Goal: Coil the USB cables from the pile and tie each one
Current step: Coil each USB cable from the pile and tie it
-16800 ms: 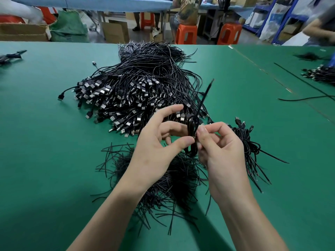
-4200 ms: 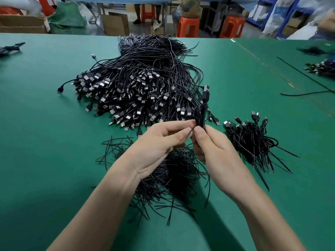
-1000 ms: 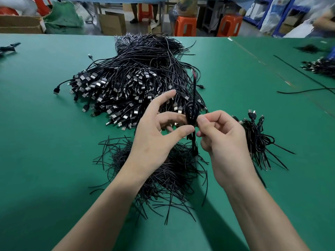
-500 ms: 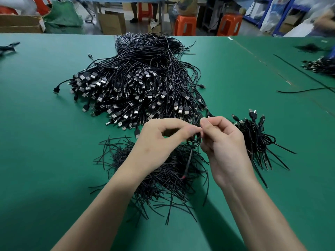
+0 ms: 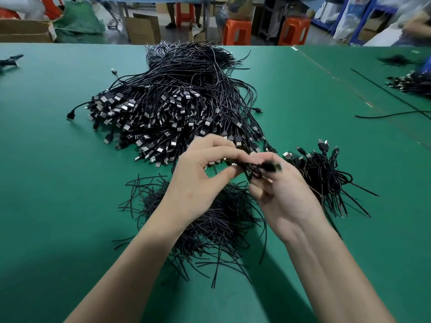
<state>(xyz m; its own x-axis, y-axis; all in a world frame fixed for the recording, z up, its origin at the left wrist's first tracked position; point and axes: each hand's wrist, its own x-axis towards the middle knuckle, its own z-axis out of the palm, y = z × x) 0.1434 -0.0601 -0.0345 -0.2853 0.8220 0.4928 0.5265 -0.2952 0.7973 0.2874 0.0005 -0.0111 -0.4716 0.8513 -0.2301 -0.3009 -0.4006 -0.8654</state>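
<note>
While under cables (image 5: pixel 177 101), tbl (image 5: pixel 58 206); stools (image 5: pixel 236 31) behind.

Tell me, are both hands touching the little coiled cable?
Touching. The head view shows the left hand and right hand both pinching the coiled cable.

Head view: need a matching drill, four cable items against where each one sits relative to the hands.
Things
1. large pile of loose black USB cables
2. heap of thin black wire ties
3. small heap of tied black cable coils
4. single coiled black cable

Places
A. pinched between left hand and right hand
B. beyond both hands
C. beneath the wrists, nearest the person
D. right of the right hand

Pairs: 1-B, 2-C, 3-D, 4-A
</note>
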